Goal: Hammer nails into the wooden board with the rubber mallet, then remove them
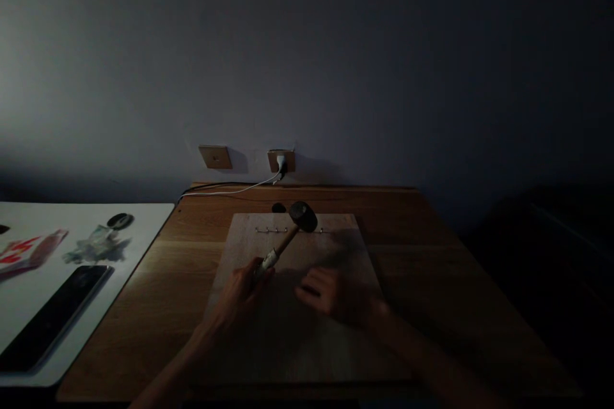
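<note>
A mallet (286,240) with a dark head and a wooden handle is in my left hand (244,287), whose fingers wrap round the pale grip. Its head hangs over the far part of a flat wooden board (288,339). Along that far part stands a row of several small shiny nails (277,230), partly hidden by the mallet. Above the board's middle, my right hand (326,294) has its fingers curled in. The picture is dark there, and I cannot make out whether anything lies between them.
The board lies on a wooden table (158,319) against a wall with two sockets (215,157), one with a plug (281,161) and cables. At left, a white table (139,230) bears a dark flat case (57,319), a red-and-white packet (31,252) and a crumpled plastic bag (98,245).
</note>
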Motion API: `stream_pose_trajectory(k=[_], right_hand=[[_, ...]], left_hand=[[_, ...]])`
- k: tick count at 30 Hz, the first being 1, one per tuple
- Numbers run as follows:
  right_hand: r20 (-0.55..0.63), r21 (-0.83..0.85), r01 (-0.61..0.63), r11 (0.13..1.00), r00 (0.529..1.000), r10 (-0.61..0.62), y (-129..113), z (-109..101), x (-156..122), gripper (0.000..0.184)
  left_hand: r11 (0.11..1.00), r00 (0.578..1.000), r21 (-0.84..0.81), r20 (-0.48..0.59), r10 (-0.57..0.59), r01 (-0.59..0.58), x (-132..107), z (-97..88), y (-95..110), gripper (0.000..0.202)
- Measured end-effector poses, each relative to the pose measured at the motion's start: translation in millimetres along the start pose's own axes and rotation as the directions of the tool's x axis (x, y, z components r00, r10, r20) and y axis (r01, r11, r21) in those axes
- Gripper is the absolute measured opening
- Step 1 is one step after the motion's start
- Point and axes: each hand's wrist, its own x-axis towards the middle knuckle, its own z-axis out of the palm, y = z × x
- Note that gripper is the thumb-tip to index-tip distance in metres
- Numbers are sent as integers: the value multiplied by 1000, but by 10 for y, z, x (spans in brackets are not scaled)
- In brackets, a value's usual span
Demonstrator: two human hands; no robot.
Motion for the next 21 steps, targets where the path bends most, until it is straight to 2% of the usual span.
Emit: stream_pose_trajectory(k=[1, 2, 4, 5, 6, 7, 9, 16, 21], right_hand=[[-53, 41, -150, 988, 987, 152, 141, 18, -48, 23], [-120, 124, -318, 940, 936, 332, 296, 43, -103, 24], [-214, 294, -574, 765, 740, 637, 610, 106, -220, 21], [-216, 354, -648, 675, 645, 733, 749, 139, -273, 18], [-197, 400, -689, 604, 579, 791, 864, 171, -316, 17], [-172, 430, -706, 563, 548, 819, 952, 201, -349, 18], [-144, 452, -711, 539, 538, 831, 1047, 247, -382, 21], [-147, 421, -686, 593, 593, 791, 1044, 264, -358, 21], [-140, 422, -677, 603, 608, 781, 1064, 238, -357, 21]], left_hand=[[1000, 1000, 3, 4, 3, -3, -5, -3, -6, 39], [1000, 1000, 7, 7, 5, -6, -9, -6, -15, 40], [1000, 1000, 16, 7, 9, -9, -11, -8, -34, 40], [1000, 1000, 20, 9, 10, -10, -11, -8, -41, 40], [1000, 1000, 23, 14, 9, -9, -10, -8, -46, 41], [1000, 1000, 24, 15, 9, -9, -9, -9, -47, 41], [1000, 1000, 20, 19, 9, -9, -11, -11, -41, 40], [1000, 1000, 3, 17, -6, 6, -21, -7, -18, 39], [1000, 1000, 4, 16, 13, -13, -8, 0, -34, 40]])
